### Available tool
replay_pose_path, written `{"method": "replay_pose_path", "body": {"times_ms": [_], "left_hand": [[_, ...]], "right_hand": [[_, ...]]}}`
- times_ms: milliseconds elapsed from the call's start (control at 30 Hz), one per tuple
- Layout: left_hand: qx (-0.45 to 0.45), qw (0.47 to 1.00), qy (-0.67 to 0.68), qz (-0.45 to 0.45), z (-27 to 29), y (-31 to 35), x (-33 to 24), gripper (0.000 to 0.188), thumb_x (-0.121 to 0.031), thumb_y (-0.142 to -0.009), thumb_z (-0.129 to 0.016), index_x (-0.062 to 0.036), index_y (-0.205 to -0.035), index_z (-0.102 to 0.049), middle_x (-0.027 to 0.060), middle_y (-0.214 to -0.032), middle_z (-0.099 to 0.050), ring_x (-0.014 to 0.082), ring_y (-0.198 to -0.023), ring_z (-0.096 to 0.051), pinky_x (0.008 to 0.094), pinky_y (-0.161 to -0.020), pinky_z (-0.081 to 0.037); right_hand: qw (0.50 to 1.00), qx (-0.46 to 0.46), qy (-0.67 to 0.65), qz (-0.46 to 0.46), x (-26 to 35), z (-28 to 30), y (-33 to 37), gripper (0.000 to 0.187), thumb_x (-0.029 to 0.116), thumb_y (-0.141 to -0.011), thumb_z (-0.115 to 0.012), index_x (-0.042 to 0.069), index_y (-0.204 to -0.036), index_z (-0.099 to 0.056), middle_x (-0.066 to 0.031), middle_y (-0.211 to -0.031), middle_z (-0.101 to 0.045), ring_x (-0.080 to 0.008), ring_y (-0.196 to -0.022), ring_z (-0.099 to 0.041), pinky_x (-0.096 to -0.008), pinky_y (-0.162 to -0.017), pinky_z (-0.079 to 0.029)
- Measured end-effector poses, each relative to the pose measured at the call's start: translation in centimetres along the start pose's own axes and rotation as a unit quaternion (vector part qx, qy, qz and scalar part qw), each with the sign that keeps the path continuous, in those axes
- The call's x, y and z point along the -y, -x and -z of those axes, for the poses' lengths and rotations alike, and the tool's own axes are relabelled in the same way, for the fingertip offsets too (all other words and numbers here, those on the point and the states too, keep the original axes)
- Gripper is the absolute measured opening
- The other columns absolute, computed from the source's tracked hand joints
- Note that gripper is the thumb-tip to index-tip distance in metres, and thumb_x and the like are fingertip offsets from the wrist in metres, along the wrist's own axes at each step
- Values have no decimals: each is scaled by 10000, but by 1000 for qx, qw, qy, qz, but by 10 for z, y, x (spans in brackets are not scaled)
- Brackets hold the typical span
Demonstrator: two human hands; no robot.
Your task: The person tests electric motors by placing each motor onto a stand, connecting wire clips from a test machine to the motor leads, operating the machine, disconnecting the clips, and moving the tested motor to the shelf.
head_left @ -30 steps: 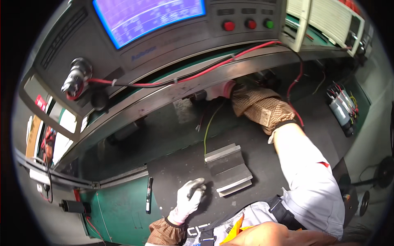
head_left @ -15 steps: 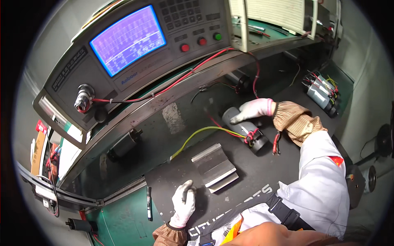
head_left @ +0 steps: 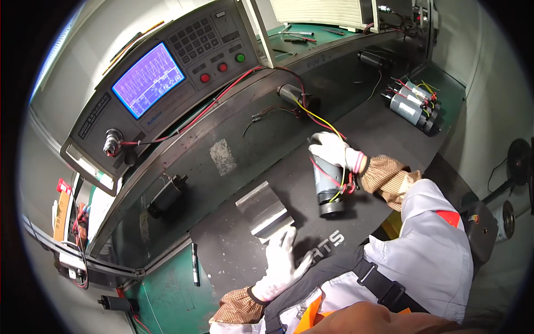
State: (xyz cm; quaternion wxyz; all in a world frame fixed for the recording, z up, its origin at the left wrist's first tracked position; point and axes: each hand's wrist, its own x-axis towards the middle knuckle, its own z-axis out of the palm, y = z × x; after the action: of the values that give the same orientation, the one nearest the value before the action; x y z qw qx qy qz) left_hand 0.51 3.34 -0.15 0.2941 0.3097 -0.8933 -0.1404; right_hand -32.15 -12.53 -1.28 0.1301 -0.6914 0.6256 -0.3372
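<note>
motor [head_left: 325, 183] liable to snag or slip

right of the frame's centre, the right hand [head_left: 334, 150], gloved in white, grasps the grey motor by its upper end, fingers wrapped over the body; whether it is lifted off the black mat [head_left: 233, 256] i cannot tell. a yellow wire [head_left: 318, 113] arcs from the upper middle down to that hand, and red leads [head_left: 350, 182] bunch beside the motor: if either catches under the palm, a pull could strain its connections. the round body could also roll in the glove, since only 1 hand holds it. the left hand [head_left: 281, 259], lower middle, is empty, fingers spread, fingertips at a grooved metal block [head_left: 261, 206], where a dropped motor could pinch them.
</note>
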Motion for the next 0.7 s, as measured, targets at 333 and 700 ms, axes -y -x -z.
{"method": "replay_pose_path", "body": {"times_ms": [333, 700], "left_hand": [[-16, 992, -82, 90, -21, 39, -16, 1035, -305, -648, -909, 139, -1381, -329, 328, -1270, -542, 473, -1081, -617, 484, -929, -523], [-22, 994, -40, 95, 110, -1, 45, 1016, -235, -631, -949, 8, -1407, -341, 245, -1314, -509, 348, -1224, -560, 389, -1055, -446]], "right_hand": [[984, 162, -64, -21, 50, 27, 118, 369, 248, -931, -621, -7, -1196, -647, -188, -1094, -703, -313, -1030, -682, -375, -935, -510], [920, 158, -355, -55, 117, 30, 69, 390, 245, -979, -609, -49, -1234, -613, -106, -1068, -710, -115, -983, -628, -265, -865, -500]]}}
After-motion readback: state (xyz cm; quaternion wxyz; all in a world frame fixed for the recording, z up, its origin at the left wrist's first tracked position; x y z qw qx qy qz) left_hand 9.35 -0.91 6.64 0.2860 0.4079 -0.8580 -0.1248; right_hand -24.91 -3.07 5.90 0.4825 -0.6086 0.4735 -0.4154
